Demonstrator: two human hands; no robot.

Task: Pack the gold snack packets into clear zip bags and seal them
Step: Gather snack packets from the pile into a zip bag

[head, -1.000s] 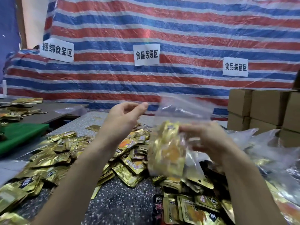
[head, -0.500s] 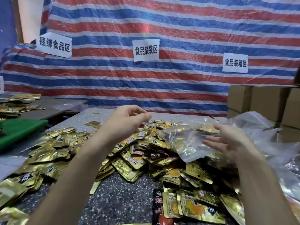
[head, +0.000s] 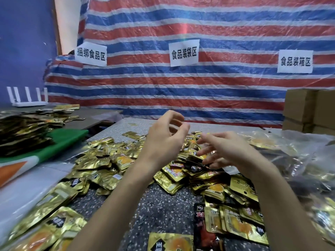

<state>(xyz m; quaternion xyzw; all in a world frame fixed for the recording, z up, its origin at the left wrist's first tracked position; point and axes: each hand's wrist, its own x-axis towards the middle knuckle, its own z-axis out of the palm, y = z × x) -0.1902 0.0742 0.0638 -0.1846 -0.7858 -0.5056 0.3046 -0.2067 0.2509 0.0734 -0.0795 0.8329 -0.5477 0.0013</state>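
Gold snack packets (head: 108, 162) lay heaped loose across the speckled bench (head: 163, 211), thickest mid-bench under both hands. Left hand (head: 163, 140) hovered above the heap, fingers loosely curled, nothing in it. Right hand (head: 226, 151) was just beside it, lower, fingers spread wide over the packets; contact unclear. Clear zip bags (head: 290, 147) with packets inside sat at the right, cardboard boxes (head: 308, 109) behind them.

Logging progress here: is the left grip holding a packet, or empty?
Empty. The left grip hovers over the packets, fingers loosely curled, nothing between them.
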